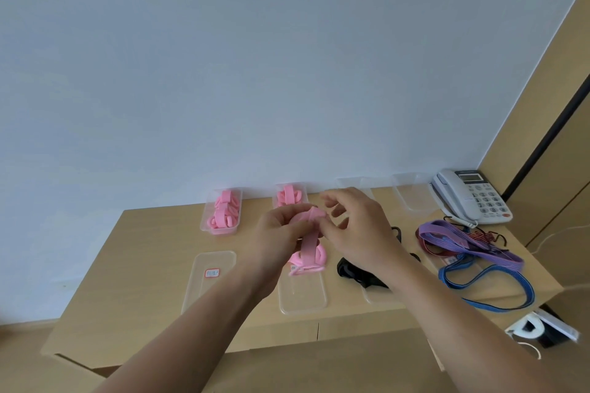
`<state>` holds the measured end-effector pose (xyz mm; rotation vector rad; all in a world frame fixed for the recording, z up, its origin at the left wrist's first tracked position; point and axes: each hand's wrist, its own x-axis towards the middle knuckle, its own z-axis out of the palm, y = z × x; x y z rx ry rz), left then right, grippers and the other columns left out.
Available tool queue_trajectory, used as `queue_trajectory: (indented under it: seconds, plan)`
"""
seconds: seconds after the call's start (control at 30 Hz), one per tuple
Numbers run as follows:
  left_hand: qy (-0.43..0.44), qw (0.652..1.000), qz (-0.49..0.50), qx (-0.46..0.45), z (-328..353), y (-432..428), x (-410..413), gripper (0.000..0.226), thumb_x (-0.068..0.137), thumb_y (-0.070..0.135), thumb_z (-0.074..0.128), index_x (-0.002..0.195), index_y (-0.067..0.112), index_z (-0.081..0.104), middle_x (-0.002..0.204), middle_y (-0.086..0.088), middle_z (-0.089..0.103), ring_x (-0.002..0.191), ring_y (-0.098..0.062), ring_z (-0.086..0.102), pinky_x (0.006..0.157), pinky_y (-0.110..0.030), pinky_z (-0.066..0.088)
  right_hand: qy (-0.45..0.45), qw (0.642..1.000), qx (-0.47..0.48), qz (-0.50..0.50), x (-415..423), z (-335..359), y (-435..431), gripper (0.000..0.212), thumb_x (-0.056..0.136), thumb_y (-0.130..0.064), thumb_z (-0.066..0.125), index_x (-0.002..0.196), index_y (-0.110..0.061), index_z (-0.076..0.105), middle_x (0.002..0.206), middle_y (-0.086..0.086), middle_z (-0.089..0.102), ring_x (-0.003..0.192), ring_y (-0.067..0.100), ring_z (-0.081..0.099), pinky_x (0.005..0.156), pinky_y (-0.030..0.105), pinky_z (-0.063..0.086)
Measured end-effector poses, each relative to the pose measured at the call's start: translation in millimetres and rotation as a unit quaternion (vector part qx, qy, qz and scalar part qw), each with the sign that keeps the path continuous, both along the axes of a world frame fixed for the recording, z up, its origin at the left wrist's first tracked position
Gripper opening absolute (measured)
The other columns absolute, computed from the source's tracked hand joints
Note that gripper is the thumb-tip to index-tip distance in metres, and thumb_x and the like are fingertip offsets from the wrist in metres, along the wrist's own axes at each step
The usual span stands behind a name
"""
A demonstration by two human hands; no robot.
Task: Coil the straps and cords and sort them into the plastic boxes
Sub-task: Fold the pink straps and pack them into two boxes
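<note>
telephone (472, 198) right of the boxes (204, 226), loose straps (472, 246) before it

Black strap (351, 271) partly hidden, blurred.

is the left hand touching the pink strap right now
Touching. The head view shows the left hand gripping the pink strap near its top, fingers curled round it, while the rest hangs down.

Left hand (281, 230) grips pink strap (308, 244); right hand (359, 226) just beside, fingers loosely curled.
</note>
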<state>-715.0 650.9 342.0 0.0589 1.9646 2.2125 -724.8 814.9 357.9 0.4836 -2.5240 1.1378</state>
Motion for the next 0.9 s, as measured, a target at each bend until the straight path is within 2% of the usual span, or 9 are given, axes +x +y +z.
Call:
queue_trajectory:
  seconds: [0.07, 0.2, 0.3, 0.4, 0.53, 0.63, 0.7, 0.83, 0.9]
  plan:
    - [0.005, 0.999, 0.023, -0.021, 0.6, 2.6, -0.7, 0.027, 0.082, 0.013, 0.069, 0.107, 0.019, 0.079, 0.103, -0.012, 0.079, 0.099, -0.033, 0.075, 0.095, -0.049, 0.06, -0.021, 0.999, 0.032, 0.016, -1.5, 0.3, 2.0, 0.022, 0.089, -0.016, 0.069, 0.111, -0.017, 0.072, 0.102, 0.001, 0.066, 0.09, 0.015, 0.062, 0.079, 0.037, 0.054]
    - [-0.029, 0.998, 0.051, -0.004, -0.9, 6.5, -1.2, 0.032, 0.092, 0.002, 0.071, 0.123, 0.009, 0.066, 0.107, -0.017, 0.078, 0.1, -0.036, 0.075, 0.096, -0.052, 0.059, 0.004, 1.0, 0.015, 0.012, 1.1, 1.4, 5.7, 0.01, 0.088, -0.013, 0.071, 0.097, -0.017, 0.074, 0.089, -0.006, 0.071, 0.083, 0.013, 0.064, 0.074, 0.037, 0.053]
    - [-0.045, 0.998, 0.04, -0.001, -0.1, 8.9, 0.2, 0.023, 0.095, 0.016, 0.073, 0.115, 0.005, 0.07, 0.103, -0.019, 0.078, 0.094, -0.035, 0.076, 0.089, -0.046, 0.061, 0.012, 1.0, -0.024, -0.008, -0.2, 1.7, 7.7, 0.009, 0.085, -0.01, 0.073, 0.094, -0.013, 0.073, 0.084, -0.005, 0.072, 0.078, 0.014, 0.066, 0.073, 0.038, 0.055]
    - [-0.089, 0.995, 0.02, -0.038, -2.1, 14.3, 3.2, 0.031, 0.098, 0.035, 0.069, 0.103, 0.006, 0.078, 0.096, -0.017, 0.079, 0.082, -0.029, 0.076, 0.08, -0.04, 0.063, 0.055, 0.998, -0.035, -0.025, -3.4, 2.8, 10.2, 0.01, 0.082, -0.008, 0.075, 0.09, -0.011, 0.071, 0.083, -0.003, 0.07, 0.074, 0.015, 0.063, 0.069, 0.036, 0.054]
    - [-0.083, 0.996, 0.019, -0.004, 0.3, 17.8, 2.0, 0.032, 0.1, 0.033, 0.066, 0.098, 0.005, 0.08, 0.096, -0.018, 0.079, 0.079, -0.027, 0.072, 0.071, -0.032, 0.061, 0.098, 0.995, -0.02, -0.018, -3.0, -2.0, 12.2, 0.014, 0.077, 0.0, 0.077, 0.084, -0.009, 0.069, 0.084, 0.001, 0.066, 0.071, 0.017, 0.06, 0.064, 0.038, 0.052]
    - [-0.063, 0.998, 0.019, -0.011, 3.4, 19.7, -0.5, 0.032, 0.099, 0.035, 0.067, 0.095, 0.006, 0.08, 0.091, -0.019, 0.076, 0.075, -0.028, 0.068, 0.065, -0.032, 0.058, 0.119, 0.993, -0.017, -0.01, -4.0, -6.8, 15.4, 0.021, 0.074, 0.004, 0.079, 0.086, -0.011, 0.071, 0.085, -0.002, 0.064, 0.068, 0.009, 0.054, 0.062, 0.03, 0.051]
    - [-0.051, 0.998, 0.021, -0.016, 2.3, 21.5, -2.1, 0.034, 0.099, 0.037, 0.067, 0.093, 0.005, 0.08, 0.092, -0.026, 0.074, 0.076, -0.03, 0.068, 0.071, -0.038, 0.058, 0.131, 0.991, -0.016, 0.004, -4.7, -8.0, 18.0, 0.025, 0.073, 0.006, 0.078, 0.089, -0.011, 0.073, 0.086, -0.002, 0.064, 0.069, 0.008, 0.056, 0.063, 0.027, 0.052]
    - [-0.031, 0.999, 0.027, -0.013, 2.9, 24.9, -3.5, 0.028, 0.098, 0.032, 0.068, 0.096, 0.007, 0.08, 0.106, -0.033, 0.07, 0.088, -0.032, 0.066, 0.096, -0.059, 0.053, 0.131, 0.991, -0.019, 0.021, -0.9, -7.5, 22.0, 0.027, 0.073, 0.008, 0.076, 0.093, -0.011, 0.075, 0.089, -0.001, 0.065, 0.079, 0.014, 0.065, 0.071, 0.029, 0.054]
    - [-0.027, 0.999, 0.021, -0.013, 2.3, 26.9, -3.4, 0.025, 0.098, 0.03, 0.069, 0.096, 0.009, 0.081, 0.105, -0.032, 0.071, 0.09, -0.031, 0.067, 0.094, -0.054, 0.054, 0.124, 0.991, -0.037, 0.014, 1.0, -6.1, 25.6, 0.022, 0.075, 0.005, 0.077, 0.087, -0.013, 0.075, 0.087, -0.005, 0.065, 0.079, 0.011, 0.063, 0.073, 0.025, 0.051]
